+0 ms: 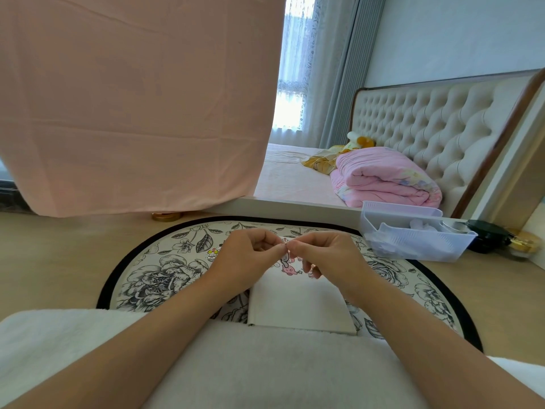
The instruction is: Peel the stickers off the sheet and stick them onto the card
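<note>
- Hands meet above the far edge of the card [298, 305], fingertips nearly touching.
- Left hand [250, 258] pinches a small sticker [285, 257] between thumb and forefinger, the other fingers curled in.
- Right hand [327, 255] pinches the same sticker from the other side; its lower fingers are curled under the palm.
- Whether the sticker's backing has come apart is too small to tell.
- Card is white and lies flat on a round floral mat [153, 278], its near edge against the person's lap.
- Pink sticker [287, 268] sits on the card's far edge, just under the hands.
- Loose sticker [213, 253] lies on the mat left of the left hand.
- Clear bin [413, 237] stands right of the mat, with a black jar [486, 234] beside it.
- Folded pink blanket [386, 178] rests on the bed behind.
</note>
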`<action>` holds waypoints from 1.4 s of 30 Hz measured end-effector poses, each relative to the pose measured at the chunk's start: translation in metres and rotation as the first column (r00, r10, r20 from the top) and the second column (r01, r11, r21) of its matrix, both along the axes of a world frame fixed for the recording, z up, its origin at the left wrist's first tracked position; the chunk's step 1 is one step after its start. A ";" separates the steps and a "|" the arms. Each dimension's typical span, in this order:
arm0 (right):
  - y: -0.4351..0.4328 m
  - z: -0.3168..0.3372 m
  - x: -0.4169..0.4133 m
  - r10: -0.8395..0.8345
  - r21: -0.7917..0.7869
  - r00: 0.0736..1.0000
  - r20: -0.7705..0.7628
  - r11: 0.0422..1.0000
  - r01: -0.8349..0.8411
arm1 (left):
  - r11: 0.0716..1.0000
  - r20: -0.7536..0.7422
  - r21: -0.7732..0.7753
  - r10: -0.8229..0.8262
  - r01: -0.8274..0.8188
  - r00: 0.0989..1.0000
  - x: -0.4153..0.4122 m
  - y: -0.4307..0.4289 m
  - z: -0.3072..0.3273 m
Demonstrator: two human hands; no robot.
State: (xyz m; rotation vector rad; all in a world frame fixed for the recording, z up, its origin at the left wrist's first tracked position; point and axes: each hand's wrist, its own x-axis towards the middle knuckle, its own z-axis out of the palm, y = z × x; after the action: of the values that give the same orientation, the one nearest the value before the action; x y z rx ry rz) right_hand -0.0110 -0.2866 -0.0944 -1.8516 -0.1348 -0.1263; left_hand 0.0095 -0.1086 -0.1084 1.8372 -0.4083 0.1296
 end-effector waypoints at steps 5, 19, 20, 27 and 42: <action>-0.001 -0.002 0.002 0.028 -0.035 0.999 0.016 0.999 -0.028 | 0.999 0.007 0.004 -0.034 0.034 0.999 0.000 0.001 -0.002; -0.006 0.005 -0.001 0.119 -0.075 0.990 -0.076 0.989 -0.124 | 0.996 -0.051 0.053 -0.070 0.072 0.996 0.000 0.004 -0.001; -0.006 0.005 -0.001 0.115 -0.092 0.991 -0.067 0.988 -0.121 | 0.995 -0.055 0.059 -0.072 0.075 0.996 0.000 0.004 0.000; -0.005 0.006 -0.002 0.073 -0.237 0.997 0.030 0.969 -0.064 | 0.995 -0.058 0.061 -0.078 0.082 0.995 0.000 0.004 0.000; 0.008 -0.005 -0.001 0.021 -0.551 0.942 0.335 0.816 0.177 | 0.997 -0.010 0.081 -0.018 0.019 1.000 0.001 0.000 -0.005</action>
State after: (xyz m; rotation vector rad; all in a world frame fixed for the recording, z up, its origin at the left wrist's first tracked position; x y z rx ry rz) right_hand -0.0119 -0.2789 -0.0998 -2.4366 -0.3604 -0.5020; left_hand 0.0110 -0.1089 -0.1133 1.9122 -0.4296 0.0935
